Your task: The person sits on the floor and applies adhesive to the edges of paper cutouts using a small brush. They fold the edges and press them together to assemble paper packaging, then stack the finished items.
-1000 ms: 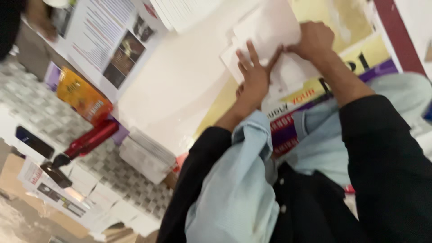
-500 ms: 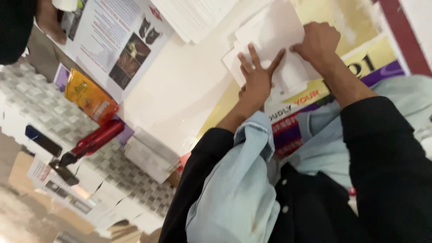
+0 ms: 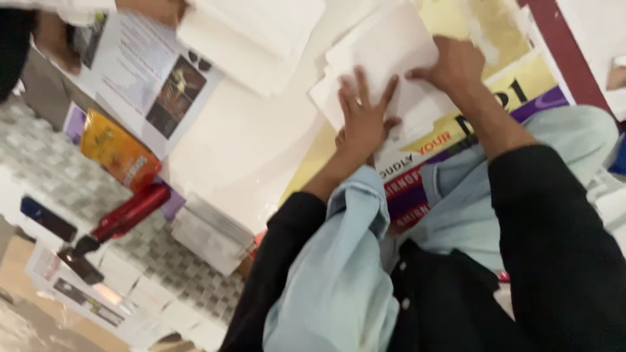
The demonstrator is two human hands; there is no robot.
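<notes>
A folded sheet of white paper (image 3: 385,55) lies on a yellow and purple poster (image 3: 521,98) on the white surface. My left hand (image 3: 362,120) lies flat on the paper's near part with its fingers spread. My right hand (image 3: 456,62) is curled at the paper's right edge and pinches or presses it down. Both arms wear black sleeves with a light blue cloth (image 3: 339,274) draped over them.
A printed leaflet (image 3: 150,78), an orange packet (image 3: 117,153), a red tool with a black tip (image 3: 124,218) and a dark phone (image 3: 49,218) lie to the left. A stack of white sheets (image 3: 208,238) sits near my left elbow. Another person's hand (image 3: 55,42) shows at the top left.
My hands stay on the paper, the left one shifting slightly with fingers still spread. The view has moved a little, so the things at the left sit lower in the picture.
</notes>
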